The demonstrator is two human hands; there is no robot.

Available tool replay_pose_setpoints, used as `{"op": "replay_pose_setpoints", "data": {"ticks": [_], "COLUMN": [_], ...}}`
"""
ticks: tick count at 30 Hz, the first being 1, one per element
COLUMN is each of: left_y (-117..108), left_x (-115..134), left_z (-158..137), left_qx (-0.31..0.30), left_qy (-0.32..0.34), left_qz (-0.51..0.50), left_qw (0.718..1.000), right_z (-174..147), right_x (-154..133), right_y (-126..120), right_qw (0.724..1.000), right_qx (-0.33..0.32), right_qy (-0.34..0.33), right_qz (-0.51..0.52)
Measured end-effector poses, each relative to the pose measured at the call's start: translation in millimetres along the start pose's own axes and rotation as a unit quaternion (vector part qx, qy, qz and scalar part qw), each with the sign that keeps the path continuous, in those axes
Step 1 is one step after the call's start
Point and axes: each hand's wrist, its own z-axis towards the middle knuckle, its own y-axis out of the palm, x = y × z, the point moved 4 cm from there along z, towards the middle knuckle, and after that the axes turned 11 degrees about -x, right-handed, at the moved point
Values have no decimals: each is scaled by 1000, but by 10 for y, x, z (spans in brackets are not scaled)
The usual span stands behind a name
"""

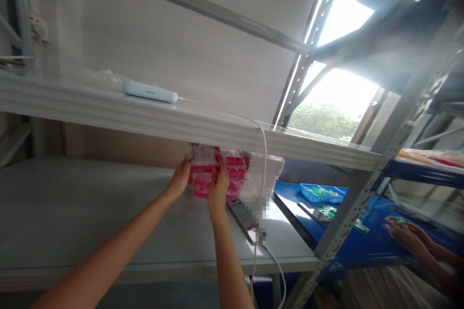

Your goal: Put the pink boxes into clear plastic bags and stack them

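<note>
My left hand point(181, 177) is closed on the left edge of a pink-and-white packet point(205, 166) at the back of the lower shelf. On its right side, my right hand point(219, 184) grips the same packet, with fingers pointing up. More pink packs in clear plastic wrap point(236, 174) are stacked right behind and beside it. A white plastic-wrapped bundle point(256, 174) stands to the right of these. Just right of my right wrist lies a phone point(242, 218) on the shelf surface, partly blurred out.
A pale blue device point(150, 91) lies on the upper shelf point(217, 123); its white cable point(265, 154) hangs down in front. Past the metal post point(346, 222), a blue bench holds a blue tray point(319, 193) and green parts. Another person's hands point(406, 232) work there.
</note>
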Motion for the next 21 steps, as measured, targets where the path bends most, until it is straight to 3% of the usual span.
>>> {"op": "replay_pose_setpoints", "data": {"ticks": [3,7,11,15,18,21], "left_y": [-16,110,334,370,304,213], "left_x": [-121,-415,-676,-891,-1007,-1090], "left_z": [406,437,293,44,-212,-444], "left_qx": [-28,-12,-28,34,69,61], "left_qy": [28,97,146,126,106,64], "left_qz": [157,242,252,264,318,403], "left_qw": [987,965,956,956,940,911], "right_z": [279,176,-89,-387,-581,-768], "right_x": [449,767,717,606,527,453], "right_y": [20,93,133,124,205,376], "right_qw": [997,991,992,991,986,969], "right_qx": [-42,-75,-42,29,-21,-145], "right_qy": [2,-2,1,44,41,36], "right_qz": [-67,-111,-119,-125,-162,-195]}}
